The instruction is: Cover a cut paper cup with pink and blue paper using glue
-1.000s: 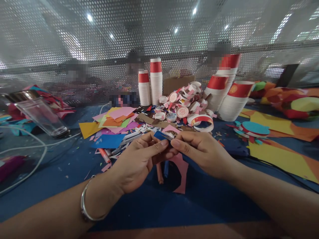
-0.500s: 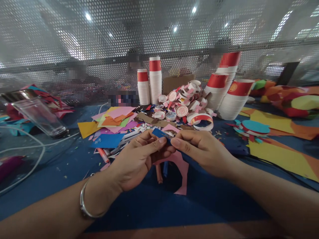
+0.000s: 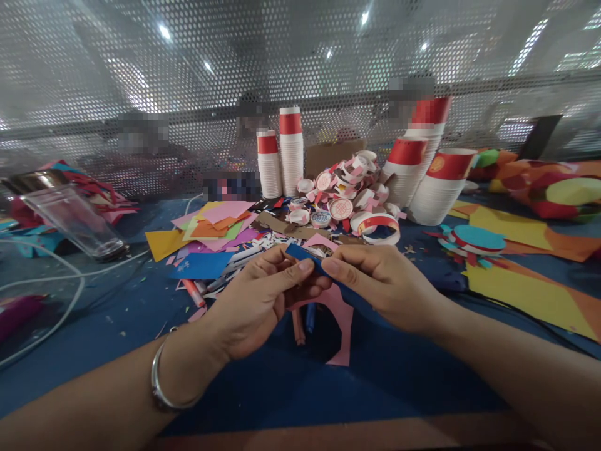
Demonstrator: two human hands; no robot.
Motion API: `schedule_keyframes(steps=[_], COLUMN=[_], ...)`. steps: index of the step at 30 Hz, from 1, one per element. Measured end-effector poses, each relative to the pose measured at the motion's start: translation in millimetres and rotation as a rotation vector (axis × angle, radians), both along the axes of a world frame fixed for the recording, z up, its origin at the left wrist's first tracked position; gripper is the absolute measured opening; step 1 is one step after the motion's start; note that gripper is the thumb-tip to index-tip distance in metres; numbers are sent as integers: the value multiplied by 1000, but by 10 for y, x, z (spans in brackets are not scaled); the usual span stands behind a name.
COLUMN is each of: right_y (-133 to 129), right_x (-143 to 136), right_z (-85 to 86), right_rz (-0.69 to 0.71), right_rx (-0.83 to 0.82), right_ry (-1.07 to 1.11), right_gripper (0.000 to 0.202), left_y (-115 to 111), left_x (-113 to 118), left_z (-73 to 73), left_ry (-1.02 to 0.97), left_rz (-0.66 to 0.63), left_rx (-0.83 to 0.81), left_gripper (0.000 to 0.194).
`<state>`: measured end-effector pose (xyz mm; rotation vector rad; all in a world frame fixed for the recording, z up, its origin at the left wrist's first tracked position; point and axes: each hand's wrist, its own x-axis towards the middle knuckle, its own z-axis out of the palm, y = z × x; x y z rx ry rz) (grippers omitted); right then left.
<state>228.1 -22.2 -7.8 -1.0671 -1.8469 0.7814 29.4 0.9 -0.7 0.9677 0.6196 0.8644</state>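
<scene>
Between my two hands is a small strip of blue paper (image 3: 298,252), held above the table. My left hand (image 3: 270,291) pinches its near side with thumb and fingers. On the other end, the thumb and forefinger of my right hand (image 3: 382,282) are closed, close to the left fingertips. Part of the strip is hidden by my fingers. Below the hands lies a cut piece of pink paper (image 3: 345,322) with a curved edge. A brown-pink marker (image 3: 298,327) and a blue marker (image 3: 310,318) lie partly under my left hand.
Behind stand stacks of paper cups (image 3: 292,150) and a heap of cut cup pieces (image 3: 340,207). To the left are coloured paper sheets (image 3: 216,228), a clear bottle (image 3: 77,219) and a white cable (image 3: 79,275). Yellow paper (image 3: 539,294) and a turquoise disc craft (image 3: 479,241) lie right.
Both hands keep nearly the same pose on the blue paper strip. The view has shifted very slightly; nothing else visibly differs.
</scene>
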Motion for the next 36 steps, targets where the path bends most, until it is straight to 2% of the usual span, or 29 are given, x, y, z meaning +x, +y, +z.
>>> schedule_keyframes(steps=[6,11,15,19,26,36], right_y=[-4,-13,-13,-7,6,-3], right_x=[-16,-15,-6,1,5,4], right_z=[-13,-10,-8,3,16,31], right_rz=[2,13,-23,3,15,90], right_rx=[-47,-73,-32,-28,-66,-105], right_ry=[-13,0,-51,-28,4,76], right_gripper=[44,47,48,49,55,53], left_y=[9,-16,-17,-18,-47,-54], left_x=[4,4,-2,1,-3,-25], left_z=[-7,-15,-9,3,41,101], left_ry=[35,87,107,167,249,278], left_rz=[-23,-71,-50,-23,-35,-22], left_rx=[12,36,59,80,224,176], left_gripper=[8,13,16,14,10,11])
